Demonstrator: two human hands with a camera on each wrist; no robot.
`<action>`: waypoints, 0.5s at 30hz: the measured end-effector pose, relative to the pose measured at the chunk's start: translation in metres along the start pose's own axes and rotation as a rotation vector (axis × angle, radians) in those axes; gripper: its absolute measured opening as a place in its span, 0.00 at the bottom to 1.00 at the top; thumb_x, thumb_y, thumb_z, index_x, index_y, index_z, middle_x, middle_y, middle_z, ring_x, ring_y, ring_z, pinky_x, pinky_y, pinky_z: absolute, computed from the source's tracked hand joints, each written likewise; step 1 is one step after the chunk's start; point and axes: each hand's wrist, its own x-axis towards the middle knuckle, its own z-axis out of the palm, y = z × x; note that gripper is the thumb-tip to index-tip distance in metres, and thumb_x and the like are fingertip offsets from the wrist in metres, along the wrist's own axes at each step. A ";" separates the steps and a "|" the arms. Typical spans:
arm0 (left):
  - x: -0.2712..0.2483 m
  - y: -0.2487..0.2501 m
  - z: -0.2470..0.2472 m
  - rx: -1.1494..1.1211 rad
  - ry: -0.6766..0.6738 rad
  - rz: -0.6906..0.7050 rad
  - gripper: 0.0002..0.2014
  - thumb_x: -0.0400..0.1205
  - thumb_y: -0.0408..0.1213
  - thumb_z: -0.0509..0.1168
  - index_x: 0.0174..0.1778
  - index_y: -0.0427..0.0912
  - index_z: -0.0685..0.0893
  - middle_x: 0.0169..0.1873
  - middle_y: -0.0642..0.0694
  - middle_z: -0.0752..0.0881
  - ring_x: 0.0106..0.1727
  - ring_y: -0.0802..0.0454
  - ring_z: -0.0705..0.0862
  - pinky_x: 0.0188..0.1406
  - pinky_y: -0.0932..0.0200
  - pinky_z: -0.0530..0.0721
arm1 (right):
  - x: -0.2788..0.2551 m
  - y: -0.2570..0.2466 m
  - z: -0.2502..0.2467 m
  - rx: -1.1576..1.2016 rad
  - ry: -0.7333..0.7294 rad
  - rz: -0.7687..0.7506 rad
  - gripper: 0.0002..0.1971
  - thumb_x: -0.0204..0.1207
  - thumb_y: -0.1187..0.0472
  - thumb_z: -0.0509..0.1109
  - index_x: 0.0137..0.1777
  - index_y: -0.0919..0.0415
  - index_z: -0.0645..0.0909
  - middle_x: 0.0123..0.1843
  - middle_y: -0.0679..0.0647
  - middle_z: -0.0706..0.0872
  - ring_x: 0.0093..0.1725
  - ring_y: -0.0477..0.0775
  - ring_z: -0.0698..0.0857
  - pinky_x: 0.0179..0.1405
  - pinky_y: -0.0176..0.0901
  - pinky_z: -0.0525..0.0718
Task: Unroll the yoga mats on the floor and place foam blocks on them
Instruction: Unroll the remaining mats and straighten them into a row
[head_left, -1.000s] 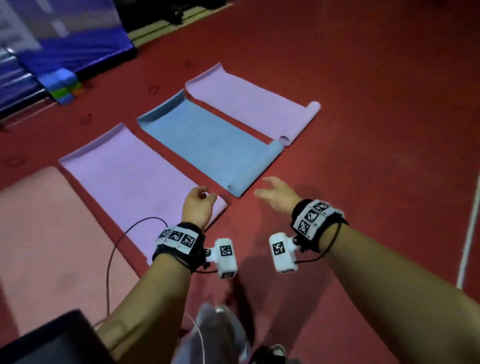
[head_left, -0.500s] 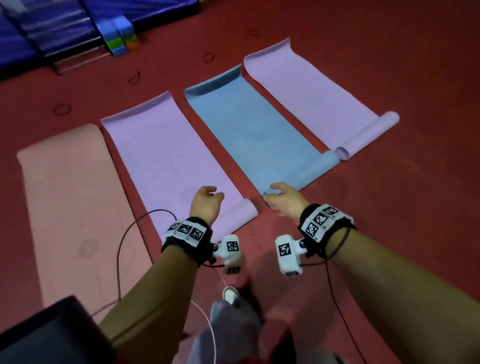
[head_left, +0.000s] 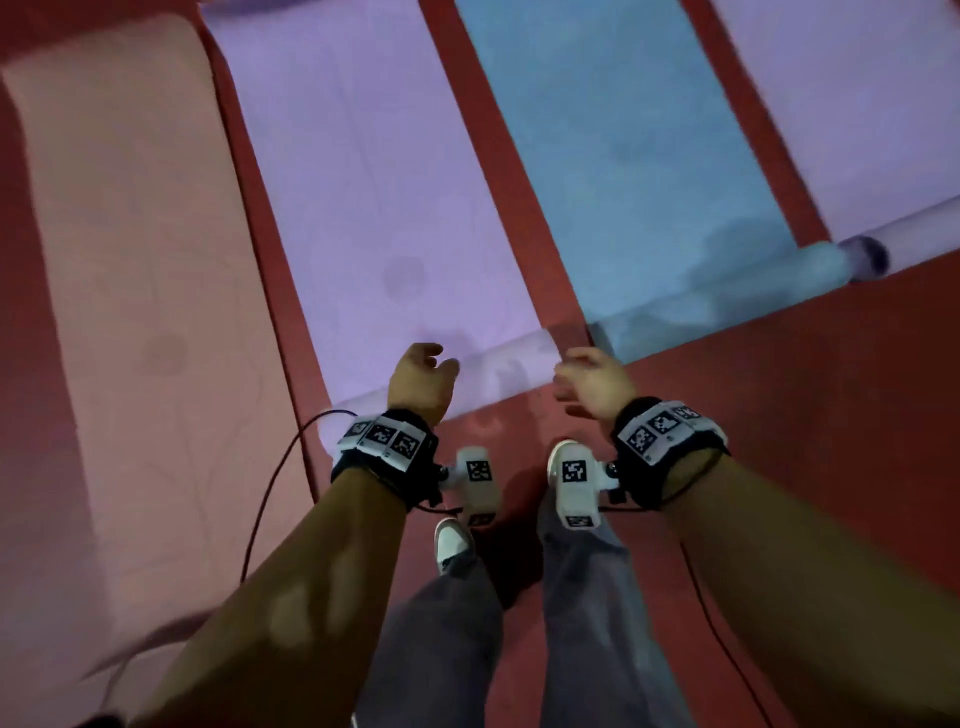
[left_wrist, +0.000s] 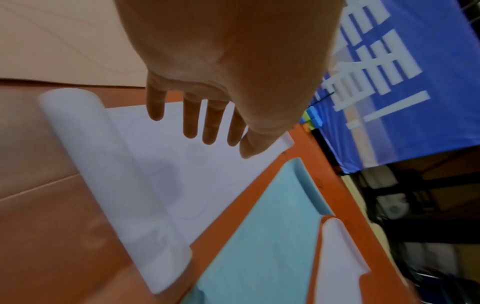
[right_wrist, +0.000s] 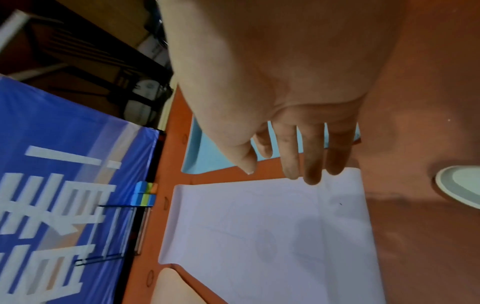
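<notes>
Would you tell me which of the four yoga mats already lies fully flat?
The pink mat at far left: no roll shows at its near end, unlike the lilac mat, blue mat and far-right lilac mat.

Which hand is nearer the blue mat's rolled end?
Right. The right hand hovers just beside the near corner of the blue mat's roll; the left hand is farther off, over the purple mat's roll.

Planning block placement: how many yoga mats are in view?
4, side by side: pink mat leftmost, purple mat, blue mat, another purple mat rightmost, cut off. More may lie out of frame.
</notes>
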 end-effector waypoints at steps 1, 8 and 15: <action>0.022 -0.013 0.012 0.014 0.010 -0.040 0.20 0.82 0.40 0.67 0.71 0.43 0.79 0.66 0.43 0.83 0.64 0.44 0.82 0.66 0.52 0.80 | 0.027 0.010 0.003 -0.014 0.001 0.015 0.19 0.79 0.66 0.67 0.70 0.61 0.77 0.49 0.63 0.85 0.40 0.59 0.83 0.32 0.43 0.79; 0.151 -0.091 0.118 0.033 0.035 -0.224 0.18 0.82 0.38 0.67 0.69 0.42 0.81 0.64 0.41 0.84 0.63 0.42 0.83 0.65 0.46 0.82 | 0.214 0.083 0.022 -0.317 -0.073 0.029 0.19 0.76 0.63 0.71 0.67 0.63 0.81 0.57 0.63 0.87 0.56 0.65 0.86 0.58 0.54 0.84; 0.230 -0.153 0.196 0.097 -0.029 -0.253 0.21 0.82 0.38 0.66 0.73 0.44 0.77 0.70 0.44 0.80 0.65 0.44 0.81 0.59 0.54 0.80 | 0.322 0.105 0.047 -0.536 -0.142 -0.025 0.22 0.80 0.63 0.66 0.74 0.63 0.74 0.69 0.58 0.79 0.67 0.56 0.78 0.63 0.41 0.72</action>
